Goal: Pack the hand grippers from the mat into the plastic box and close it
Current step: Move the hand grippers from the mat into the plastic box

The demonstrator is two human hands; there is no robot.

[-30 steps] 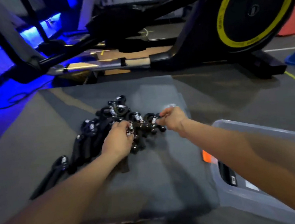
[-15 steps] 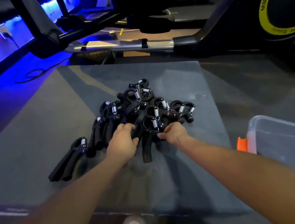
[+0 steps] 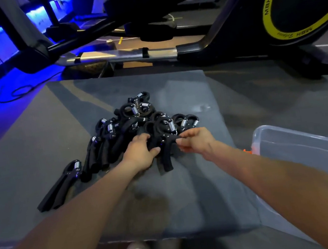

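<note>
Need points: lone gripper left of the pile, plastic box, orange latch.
lone gripper (image 3: 63, 184), head view, on its black handles.
plastic box (image 3: 296, 135), head view, on its clear far rim.
orange latch (image 3: 248, 150), head view, on the visible orange tab at the box's near-left end.

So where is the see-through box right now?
In the head view, the plastic box sits low on the right, off the mat's right edge, beside the right hand.

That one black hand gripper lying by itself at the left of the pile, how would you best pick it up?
Probably by its two long handles. The lone hand gripper lies flat on the mat, apart from the pile, spring end away from the person, handles toward them. Come from above on the near side and close the fingers around both handles together.
</note>
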